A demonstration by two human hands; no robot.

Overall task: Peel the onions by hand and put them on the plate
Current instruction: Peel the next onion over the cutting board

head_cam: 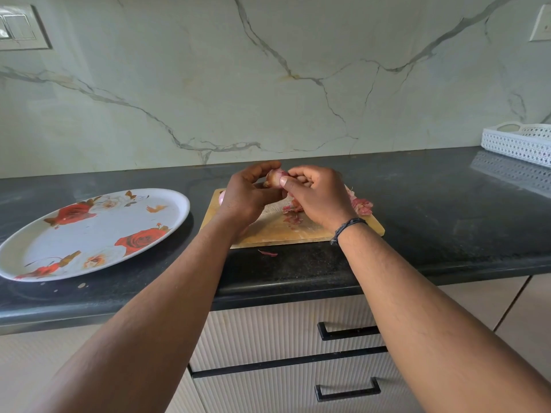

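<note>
Pink onion: we hold 1 onion [275,177] between both hands, raised above the far edge of the wooden board [280,231].
Left hand: our left hand [249,193] curls around the onion from the left side and keeps it in place.
Right hand: our right hand [317,193] pinches at the onion's skin, with the thumb pressed on its front; we judge it is pulling a layer away.
Second onion: a pale round piece [222,198] shows behind our left wrist on the board; it looks like another onion, but most of it is hidden, so we cannot tell if it is peeled.
Progress: dry peels [360,205] already lie on the board, so some peeling is done. The flowered plate [32,248] carries 0 onions, so nothing is delivered yet.
What is left: we judge we must finish this skin, carry the onion left to the plate, and then treat any other onion.
Around: 1 peel scrap [268,253] lies on the dark surface [432,210] in front of the board, and a white lattice tray [518,141] stands far to the right.
In the way: nothing stands between the board and the plate, so the path looks free.
</note>
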